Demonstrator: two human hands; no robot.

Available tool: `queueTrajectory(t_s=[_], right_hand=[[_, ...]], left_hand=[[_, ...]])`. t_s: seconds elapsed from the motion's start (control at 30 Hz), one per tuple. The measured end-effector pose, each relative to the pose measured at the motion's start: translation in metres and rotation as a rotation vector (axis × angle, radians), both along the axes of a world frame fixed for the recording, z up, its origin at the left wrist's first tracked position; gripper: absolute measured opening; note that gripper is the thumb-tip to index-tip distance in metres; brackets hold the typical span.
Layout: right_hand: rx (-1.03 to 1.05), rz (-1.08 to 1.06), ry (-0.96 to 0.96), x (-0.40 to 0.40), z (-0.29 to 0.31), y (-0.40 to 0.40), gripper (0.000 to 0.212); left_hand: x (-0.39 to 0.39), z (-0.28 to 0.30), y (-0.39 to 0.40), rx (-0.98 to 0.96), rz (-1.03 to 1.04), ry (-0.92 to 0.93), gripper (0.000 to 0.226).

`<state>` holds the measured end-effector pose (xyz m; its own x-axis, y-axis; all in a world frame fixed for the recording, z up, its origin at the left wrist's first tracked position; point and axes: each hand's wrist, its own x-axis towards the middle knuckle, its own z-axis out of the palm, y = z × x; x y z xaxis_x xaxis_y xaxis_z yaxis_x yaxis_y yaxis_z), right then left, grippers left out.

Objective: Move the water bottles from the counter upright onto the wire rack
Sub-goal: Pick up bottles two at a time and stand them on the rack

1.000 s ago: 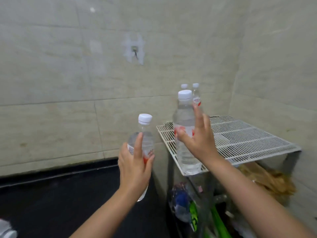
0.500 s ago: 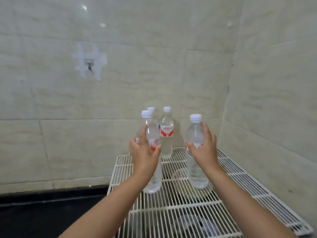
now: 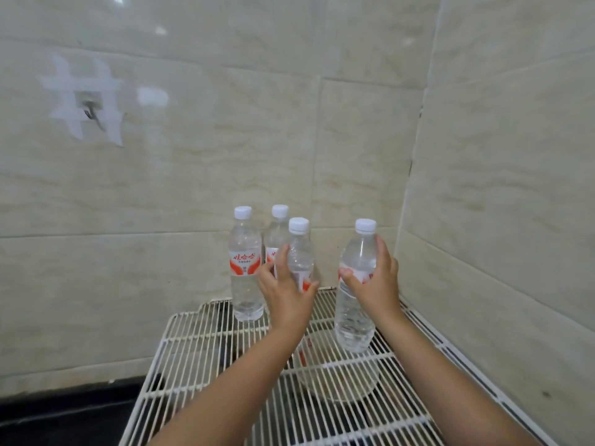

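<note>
Head view: I am looking down at a white wire rack (image 3: 206, 355) set into a tiled corner.
Wall hook: far left on the tile, a small hook (image 3: 91, 108) sits inside a patch of pale tape.
Counter: a dark strip (image 3: 64, 413) runs along the lower left, beside the rack.
Back-left bottle: a capped water bottle (image 3: 245, 268) stands upright on the rack's rear edge, its red label facing me.
Back bottle: a second one (image 3: 276, 233) stands just beside it against the wall, partly hidden.
Left hand: my left hand (image 3: 286, 297) wraps its fingers and thumb around the middle of a third bottle (image 3: 299, 252), held upright; I cannot tell whether its base touches the wires.
Bowl: below the rack wires, between my forearms, I see a clear round container (image 3: 338, 378); its contents are unclear.
Right hand: my right hand (image 3: 375, 288) grips the fourth bottle (image 3: 355, 313) around its label, thumb in front, and the bottle stands upright with its base at the rack surface.
</note>
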<state>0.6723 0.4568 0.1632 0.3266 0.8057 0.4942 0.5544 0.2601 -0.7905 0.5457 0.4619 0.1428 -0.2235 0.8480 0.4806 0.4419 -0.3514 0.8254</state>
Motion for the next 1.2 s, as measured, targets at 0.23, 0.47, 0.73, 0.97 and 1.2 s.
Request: queueTrajectory(t_s=[0.23,0.47,0.73,0.97,1.2], right_hand=[[-0.049,0.038,-0.142,0.009,0.022,-0.010,0.062],[-0.244,0.199,-0.644,0.019,0.095,-0.003,0.052],[-0.456,-0.047,-0.972,0.009,0.119,-0.001,0.039],[-0.447,0.338,-0.870,0.016,0.131,-0.005,0.027],[-0.411,0.167,-0.886,0.005,0.120,-0.006,0.050]], left_hand=[[-0.026,0.020,-0.007,-0.086,-0.055,0.022,0.083],[-0.033,0.086,0.011,-0.010,-0.142,0.264,0.054],[-0.037,0.102,0.017,-0.047,-0.129,0.485,0.041],[-0.044,0.099,0.007,-0.089,0.126,0.469,0.052],[-0.050,0.099,0.002,-0.048,-0.181,0.488,0.049]])
